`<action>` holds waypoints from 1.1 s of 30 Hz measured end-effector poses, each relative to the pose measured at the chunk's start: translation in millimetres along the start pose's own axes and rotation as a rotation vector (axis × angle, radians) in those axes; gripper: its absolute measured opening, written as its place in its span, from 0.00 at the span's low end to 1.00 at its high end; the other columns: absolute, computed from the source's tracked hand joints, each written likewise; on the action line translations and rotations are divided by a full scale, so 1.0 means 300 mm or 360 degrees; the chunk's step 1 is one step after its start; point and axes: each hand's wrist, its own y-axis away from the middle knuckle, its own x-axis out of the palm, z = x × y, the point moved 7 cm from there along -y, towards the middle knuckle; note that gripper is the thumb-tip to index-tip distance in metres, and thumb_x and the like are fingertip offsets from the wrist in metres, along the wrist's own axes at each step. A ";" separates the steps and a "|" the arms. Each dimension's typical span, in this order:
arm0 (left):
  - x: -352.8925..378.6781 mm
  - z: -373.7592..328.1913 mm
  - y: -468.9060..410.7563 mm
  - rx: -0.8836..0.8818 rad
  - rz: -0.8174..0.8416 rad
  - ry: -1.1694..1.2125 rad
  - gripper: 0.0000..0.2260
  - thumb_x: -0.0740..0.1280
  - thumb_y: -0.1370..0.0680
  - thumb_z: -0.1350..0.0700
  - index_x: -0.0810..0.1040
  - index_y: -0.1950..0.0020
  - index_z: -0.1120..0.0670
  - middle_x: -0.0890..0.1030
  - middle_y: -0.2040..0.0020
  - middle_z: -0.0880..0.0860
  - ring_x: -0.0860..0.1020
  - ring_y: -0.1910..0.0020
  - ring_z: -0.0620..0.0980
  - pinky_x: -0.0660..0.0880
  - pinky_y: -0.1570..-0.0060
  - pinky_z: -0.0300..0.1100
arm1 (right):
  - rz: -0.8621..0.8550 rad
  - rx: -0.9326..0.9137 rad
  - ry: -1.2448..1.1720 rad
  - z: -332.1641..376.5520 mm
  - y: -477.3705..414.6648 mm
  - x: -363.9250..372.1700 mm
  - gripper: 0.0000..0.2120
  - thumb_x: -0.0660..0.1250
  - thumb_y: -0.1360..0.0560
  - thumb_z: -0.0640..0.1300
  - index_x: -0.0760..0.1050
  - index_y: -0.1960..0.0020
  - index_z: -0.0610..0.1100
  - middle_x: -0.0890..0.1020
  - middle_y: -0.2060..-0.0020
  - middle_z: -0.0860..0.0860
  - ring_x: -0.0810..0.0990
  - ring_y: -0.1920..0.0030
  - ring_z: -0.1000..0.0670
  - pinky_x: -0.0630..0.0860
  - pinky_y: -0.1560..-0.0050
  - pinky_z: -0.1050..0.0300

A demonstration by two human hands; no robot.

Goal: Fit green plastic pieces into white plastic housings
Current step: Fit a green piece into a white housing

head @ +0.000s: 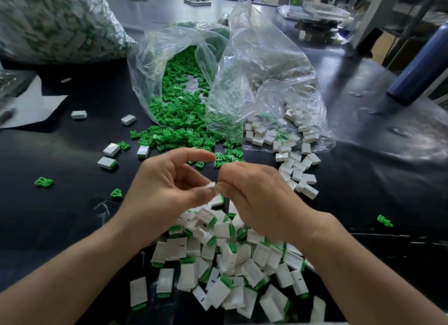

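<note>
Held jointly: left hand (164,186) thumb from left, right hand (261,198) curled fingers from right, pinching white housing (210,185); long axis hidden.

Crinkled, glossy clear film: bag (254,70). Matt green plastic: pieces (179,133). Smooth white plastic with a faint sheen: housings (298,169). Shiny, wrinkled black sheeting over table (363,179). Matt white paper (31,106). Satin dark-blue bottle (421,65).
</note>
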 end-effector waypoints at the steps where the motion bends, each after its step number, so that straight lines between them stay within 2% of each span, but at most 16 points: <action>1: -0.003 -0.003 -0.001 0.0001 -0.0012 0.0044 0.20 0.73 0.41 0.61 0.79 0.51 0.50 0.83 0.68 0.53 0.79 0.72 0.43 0.74 0.70 0.31 | -0.0047 0.0011 -0.0060 -0.005 0.001 -0.005 0.09 0.60 0.23 0.39 0.66 0.62 0.43 0.67 0.68 0.52 0.66 0.66 0.47 0.63 0.64 0.51; 3: -0.009 -0.003 -0.006 -0.0016 -0.0041 0.0170 0.20 0.72 0.42 0.60 0.79 0.51 0.51 0.83 0.69 0.53 0.79 0.72 0.44 0.74 0.71 0.32 | -0.0141 0.0102 -0.0329 -0.023 0.003 -0.013 0.10 0.61 0.22 0.40 0.69 0.63 0.41 0.70 0.70 0.48 0.68 0.67 0.45 0.65 0.65 0.50; 5: -0.012 0.003 -0.013 -0.0053 -0.0046 0.0311 0.21 0.72 0.43 0.59 0.79 0.50 0.53 0.83 0.68 0.54 0.80 0.69 0.46 0.76 0.70 0.35 | -0.0170 0.0261 -0.0720 -0.047 0.002 -0.011 0.13 0.60 0.22 0.45 0.70 0.65 0.45 0.73 0.71 0.45 0.71 0.68 0.45 0.69 0.66 0.49; 7: -0.012 0.005 -0.016 -0.0072 -0.0043 0.0406 0.23 0.73 0.44 0.56 0.79 0.50 0.54 0.83 0.67 0.53 0.81 0.67 0.48 0.78 0.66 0.37 | -0.0105 0.0446 -0.1054 -0.071 0.005 0.006 0.18 0.56 0.27 0.57 0.73 0.65 0.46 0.76 0.71 0.49 0.74 0.70 0.51 0.70 0.68 0.57; 9: -0.005 0.002 -0.013 -0.0067 -0.0024 0.0438 0.23 0.73 0.44 0.56 0.79 0.50 0.54 0.83 0.66 0.54 0.81 0.67 0.49 0.78 0.65 0.37 | 0.0060 0.0603 -0.1393 -0.077 0.009 0.043 0.26 0.52 0.32 0.63 0.75 0.62 0.42 0.79 0.68 0.49 0.76 0.69 0.53 0.69 0.68 0.62; 12: 0.003 -0.002 -0.006 -0.0057 0.0006 0.0511 0.21 0.73 0.43 0.57 0.80 0.51 0.54 0.83 0.64 0.55 0.79 0.68 0.51 0.77 0.68 0.38 | 0.0325 0.0697 -0.1804 -0.045 0.009 0.096 0.29 0.50 0.33 0.63 0.75 0.59 0.39 0.80 0.65 0.48 0.75 0.68 0.53 0.67 0.68 0.62; 15: 0.004 -0.002 -0.006 -0.0046 0.0027 0.0548 0.20 0.73 0.43 0.57 0.81 0.51 0.53 0.83 0.64 0.56 0.78 0.69 0.51 0.77 0.69 0.38 | 0.0437 0.0751 -0.2070 -0.018 0.010 0.117 0.26 0.50 0.33 0.61 0.72 0.60 0.39 0.78 0.68 0.49 0.73 0.70 0.54 0.65 0.70 0.63; 18: 0.006 -0.002 -0.005 -0.0020 0.0021 0.0565 0.21 0.73 0.43 0.58 0.79 0.50 0.55 0.83 0.66 0.55 0.80 0.70 0.48 0.76 0.70 0.37 | 0.0378 0.0823 -0.2199 -0.018 0.010 0.121 0.23 0.52 0.34 0.60 0.70 0.62 0.40 0.75 0.73 0.50 0.71 0.73 0.55 0.64 0.70 0.62; 22: 0.008 0.000 -0.004 0.0010 0.0009 0.0546 0.20 0.72 0.42 0.58 0.79 0.50 0.55 0.83 0.66 0.54 0.81 0.70 0.48 0.77 0.68 0.37 | 0.0289 0.0896 -0.2242 -0.019 0.011 0.122 0.20 0.54 0.34 0.59 0.68 0.63 0.41 0.72 0.75 0.50 0.68 0.75 0.55 0.64 0.71 0.63; 28: 0.010 0.001 -0.002 0.0034 0.0017 0.0562 0.19 0.73 0.42 0.58 0.80 0.51 0.55 0.83 0.66 0.57 0.80 0.71 0.51 0.77 0.68 0.40 | 0.0229 0.0944 -0.2218 -0.021 0.015 0.122 0.20 0.52 0.25 0.55 0.68 0.64 0.41 0.70 0.75 0.50 0.65 0.74 0.54 0.62 0.72 0.63; 30: 0.008 0.005 -0.004 0.0035 0.0020 0.0580 0.17 0.74 0.40 0.56 0.82 0.53 0.54 0.84 0.65 0.57 0.80 0.70 0.51 0.78 0.67 0.40 | 0.0187 0.0926 -0.2220 -0.018 0.014 0.125 0.18 0.53 0.24 0.53 0.68 0.64 0.41 0.69 0.74 0.50 0.65 0.74 0.54 0.62 0.72 0.63; 33: 0.010 0.002 -0.006 0.0026 0.0076 0.0605 0.22 0.80 0.45 0.52 0.83 0.52 0.51 0.84 0.63 0.57 0.81 0.68 0.51 0.78 0.66 0.40 | 0.0187 0.0886 -0.2238 -0.010 0.014 0.128 0.17 0.54 0.24 0.54 0.69 0.61 0.41 0.69 0.73 0.50 0.65 0.73 0.55 0.62 0.72 0.64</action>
